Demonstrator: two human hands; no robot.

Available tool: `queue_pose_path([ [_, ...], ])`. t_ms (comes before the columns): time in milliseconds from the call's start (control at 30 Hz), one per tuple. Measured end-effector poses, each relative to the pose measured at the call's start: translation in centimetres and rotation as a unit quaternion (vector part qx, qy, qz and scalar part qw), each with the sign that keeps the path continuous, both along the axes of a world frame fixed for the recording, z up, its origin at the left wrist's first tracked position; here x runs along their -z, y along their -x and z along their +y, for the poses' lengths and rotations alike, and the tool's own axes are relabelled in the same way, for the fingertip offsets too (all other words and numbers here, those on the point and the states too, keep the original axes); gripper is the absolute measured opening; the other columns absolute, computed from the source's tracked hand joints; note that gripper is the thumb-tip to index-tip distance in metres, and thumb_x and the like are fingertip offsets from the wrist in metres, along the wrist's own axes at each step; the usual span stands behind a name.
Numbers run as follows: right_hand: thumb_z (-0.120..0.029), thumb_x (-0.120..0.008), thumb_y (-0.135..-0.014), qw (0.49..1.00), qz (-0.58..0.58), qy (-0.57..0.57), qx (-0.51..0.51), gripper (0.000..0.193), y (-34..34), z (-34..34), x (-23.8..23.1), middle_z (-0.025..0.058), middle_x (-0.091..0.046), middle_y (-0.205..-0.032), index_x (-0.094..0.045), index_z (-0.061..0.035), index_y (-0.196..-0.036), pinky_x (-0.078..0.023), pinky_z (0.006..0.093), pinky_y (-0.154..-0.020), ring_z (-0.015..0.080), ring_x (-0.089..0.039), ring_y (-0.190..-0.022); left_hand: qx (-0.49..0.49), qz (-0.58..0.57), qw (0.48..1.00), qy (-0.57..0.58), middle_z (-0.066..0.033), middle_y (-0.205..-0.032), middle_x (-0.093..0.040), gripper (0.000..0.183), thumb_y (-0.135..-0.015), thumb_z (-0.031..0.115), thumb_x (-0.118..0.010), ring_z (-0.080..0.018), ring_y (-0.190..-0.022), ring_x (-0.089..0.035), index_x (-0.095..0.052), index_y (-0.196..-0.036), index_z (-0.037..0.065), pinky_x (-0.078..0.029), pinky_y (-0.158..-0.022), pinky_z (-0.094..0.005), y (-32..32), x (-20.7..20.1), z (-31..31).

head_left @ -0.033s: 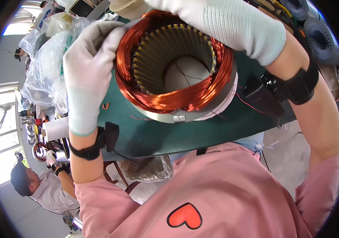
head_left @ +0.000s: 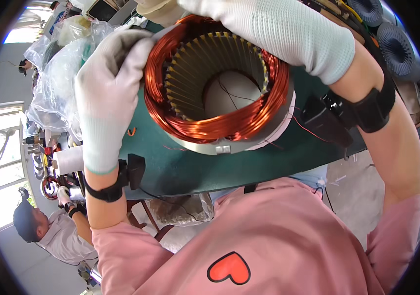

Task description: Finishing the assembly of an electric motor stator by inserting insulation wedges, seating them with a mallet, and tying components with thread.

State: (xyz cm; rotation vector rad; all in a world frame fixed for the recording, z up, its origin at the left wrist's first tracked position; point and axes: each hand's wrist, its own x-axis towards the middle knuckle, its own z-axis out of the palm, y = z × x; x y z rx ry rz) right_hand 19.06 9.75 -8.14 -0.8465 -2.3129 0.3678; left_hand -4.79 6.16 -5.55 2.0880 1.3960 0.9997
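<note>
A motor stator (head_left: pixel 216 150) stands upright on the green table, with thick bundles of copper winding (head_left: pixel 195 128) bulging around its top rim. Yellowish slot liners (head_left: pixel 170 86) ring the bore, and thin dark wires cross inside. My left hand (head_left: pixel 109 78), in a white knit glove, is at the far left of the winding, its fingers curled; what they pinch, a pale grey piece or a fingertip, I cannot make out. My gloved right hand (head_left: pixel 279 34) reaches across the far right of the winding. Its fingers run to the upper edge, so their grip is hidden.
Loose red wires (head_left: pixel 310 132) trail on the green table (head_left: pixel 180 172) to the right of the stator. Clear plastic bags (head_left: pixel 55 83) and a white thread spool (head_left: pixel 68 160) are at the left. More stator cores (head_left: pixel 395 46) stand far right. Another person (head_left: pixel 55 231) works at lower left.
My left hand has shifted very slightly to the left. The stator and my right hand look almost the same.
</note>
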Motion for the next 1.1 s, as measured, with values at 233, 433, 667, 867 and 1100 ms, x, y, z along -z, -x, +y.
queue_pose_path([
  [233, -0.023, -0.039, -0.110, 0.982, 0.060, 0.178, -0.005, 0.036, 0.5, -0.9, -1.2, 0.0220, -0.065, -0.090, -0.061, 0.0059, -0.105, -0.049, 0.0373, -0.077, 0.0332, -0.064, -0.084, 0.044, -0.013, 0.999, -0.017, -0.0029, -0.085, -0.071, 0.020, -0.097, 0.015, -0.065, -0.0058, -0.080, -0.061, -0.069, -0.102, -0.004, -0.050, -0.077, -0.0216, -0.3, -0.1, 0.8],
  [433, -0.019, -0.045, -0.108, 0.986, 0.016, 0.134, -0.102, 0.029, -0.6, -1.8, -3.0, 0.0185, -0.070, -0.104, -0.065, -0.0018, -0.118, -0.051, 0.0352, -0.085, 0.0308, -0.068, -0.093, 0.081, 0.064, 0.990, -0.096, 0.0012, -0.087, -0.070, 0.023, -0.098, 0.022, -0.068, -0.0059, -0.073, -0.062, -0.070, -0.104, -0.001, -0.049, -0.068, -0.0200, 0.3, -0.3, 2.5],
  [667, -0.009, -0.050, -0.101, 0.994, -0.030, -0.009, -0.101, 0.024, -0.7, 0.2, -1.0, 0.0183, -0.071, -0.110, -0.067, -0.0033, -0.117, -0.053, 0.0340, -0.089, 0.0337, -0.069, -0.100, 0.138, 0.074, 0.978, 0.140, -0.0005, -0.099, -0.067, 0.025, -0.101, 0.023, -0.066, -0.0058, -0.090, -0.062, -0.064, -0.114, 0.001, -0.049, -0.083, -0.0210, 0.4, -2.6, 4.1],
  [867, -0.028, -0.064, -0.094, 0.937, 0.227, 0.252, -0.086, 0.030, 0.9, -1.4, -1.2, 0.0174, -0.074, -0.094, -0.073, -0.0014, -0.105, -0.054, 0.0327, -0.082, 0.0237, -0.069, -0.080, 0.114, -0.072, 0.933, 0.334, 0.0062, -0.087, -0.062, 0.030, -0.097, 0.032, -0.071, -0.0009, -0.069, -0.055, -0.066, -0.113, 0.008, -0.040, -0.057, -0.0176, 0.9, -2.0, 4.3],
  [1100, -0.036, -0.053, -0.104, 0.841, 0.386, 0.356, 0.129, 0.046, -6.7, -1.6, -0.1, 0.0055, -0.067, -0.115, -0.059, -0.0009, -0.134, -0.050, 0.0237, -0.089, 0.0154, -0.064, -0.104, 0.008, -0.064, 0.996, 0.058, -0.0053, -0.103, -0.066, 0.024, -0.095, 0.013, -0.063, -0.0125, -0.095, -0.062, -0.063, -0.114, -0.003, -0.049, -0.089, -0.0269, 1.1, -1.1, -1.8],
])
